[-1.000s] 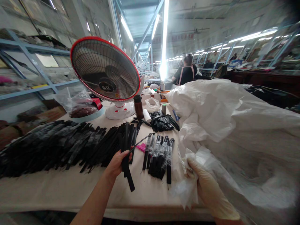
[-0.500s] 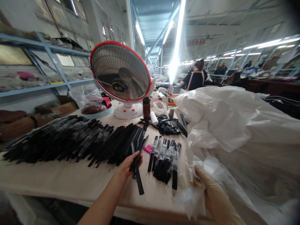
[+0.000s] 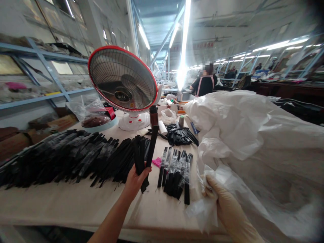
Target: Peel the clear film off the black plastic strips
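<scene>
My bare left hand point(image 3: 136, 179) is closed round a few flat black strips point(image 3: 151, 148), which stand up and fan apart above the fingers. Behind them stretches a long row of many black strips point(image 3: 63, 158), some wrapped in clear plastic. Just right of that hand lies a small group of plastic-wrapped black strips point(image 3: 176, 175). My right hand point(image 3: 215, 192), in a pale glove, is closed on a crumpled thin white plastic sheet point(image 3: 202, 209). That hand rests beside a large white plastic cover point(image 3: 233, 118).
On the cloth-covered table point(image 3: 76, 206) stands a red-rimmed fan-shaped heater point(image 3: 124, 81). Past the strips are a dark brown bottle point(image 3: 154, 116), a white roll point(image 3: 162, 128) and another heap of black strips point(image 3: 181, 136). A co-worker point(image 3: 204, 82) is farther back. Blue shelves point(image 3: 37, 54) line the left.
My left hand has turned and moved slightly left, so the strips now point up instead of hanging down past the fingers. My right hand keeps its hold on the plastic. The view has shifted a little.
</scene>
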Action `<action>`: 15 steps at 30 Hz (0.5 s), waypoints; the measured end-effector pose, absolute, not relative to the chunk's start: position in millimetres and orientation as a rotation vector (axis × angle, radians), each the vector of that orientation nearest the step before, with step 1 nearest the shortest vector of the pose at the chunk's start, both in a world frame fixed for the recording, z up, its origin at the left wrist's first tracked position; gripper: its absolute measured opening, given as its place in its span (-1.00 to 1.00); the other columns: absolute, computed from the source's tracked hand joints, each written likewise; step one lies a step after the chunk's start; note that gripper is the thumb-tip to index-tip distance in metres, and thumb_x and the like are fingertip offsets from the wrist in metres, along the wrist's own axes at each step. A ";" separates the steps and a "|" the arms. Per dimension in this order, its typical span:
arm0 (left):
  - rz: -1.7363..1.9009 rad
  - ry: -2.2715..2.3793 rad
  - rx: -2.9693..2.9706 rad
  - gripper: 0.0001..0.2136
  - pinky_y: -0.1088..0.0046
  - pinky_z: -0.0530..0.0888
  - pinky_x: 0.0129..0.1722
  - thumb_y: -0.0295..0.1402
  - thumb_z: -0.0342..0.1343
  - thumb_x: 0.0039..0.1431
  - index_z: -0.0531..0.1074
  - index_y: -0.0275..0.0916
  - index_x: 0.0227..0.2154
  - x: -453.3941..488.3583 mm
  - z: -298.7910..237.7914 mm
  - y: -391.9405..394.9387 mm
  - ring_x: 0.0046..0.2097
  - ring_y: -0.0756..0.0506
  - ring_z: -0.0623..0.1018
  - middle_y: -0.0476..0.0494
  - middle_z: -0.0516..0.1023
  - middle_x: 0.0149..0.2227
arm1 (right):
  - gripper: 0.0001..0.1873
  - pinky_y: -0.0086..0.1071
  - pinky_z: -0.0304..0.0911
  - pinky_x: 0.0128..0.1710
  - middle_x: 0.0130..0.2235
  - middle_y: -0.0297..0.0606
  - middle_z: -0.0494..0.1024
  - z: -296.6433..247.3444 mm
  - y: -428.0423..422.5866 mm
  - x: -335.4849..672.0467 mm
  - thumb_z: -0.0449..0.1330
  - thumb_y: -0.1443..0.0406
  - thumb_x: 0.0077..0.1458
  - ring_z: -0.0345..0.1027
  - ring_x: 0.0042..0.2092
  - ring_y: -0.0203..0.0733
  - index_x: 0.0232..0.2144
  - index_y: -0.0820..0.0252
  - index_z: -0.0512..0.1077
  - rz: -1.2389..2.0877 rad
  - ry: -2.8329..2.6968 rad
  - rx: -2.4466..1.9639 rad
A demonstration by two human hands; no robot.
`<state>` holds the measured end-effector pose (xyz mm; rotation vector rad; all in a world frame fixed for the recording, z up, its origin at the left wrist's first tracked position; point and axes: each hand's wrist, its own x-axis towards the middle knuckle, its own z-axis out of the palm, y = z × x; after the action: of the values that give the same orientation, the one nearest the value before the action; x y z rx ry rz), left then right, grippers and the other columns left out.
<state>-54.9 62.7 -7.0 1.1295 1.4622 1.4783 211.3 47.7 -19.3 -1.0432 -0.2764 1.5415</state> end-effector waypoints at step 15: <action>0.764 1.402 1.258 -0.61 0.57 0.14 -0.66 -0.02 0.21 -0.13 0.47 -0.30 -0.43 -25.9 12.5 11.4 -0.70 0.10 0.21 0.13 0.27 -0.74 | -0.69 -0.48 0.06 -0.68 -0.67 -0.47 0.32 2.7 80.7 212.1 0.37 0.17 -0.24 0.09 -0.66 -0.41 -0.61 0.19 0.31 1.420 -0.283 -0.883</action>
<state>-25.9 11.4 12.5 1.2585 1.4025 0.7640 212.1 80.7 2.7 -0.8831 -0.2833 1.4201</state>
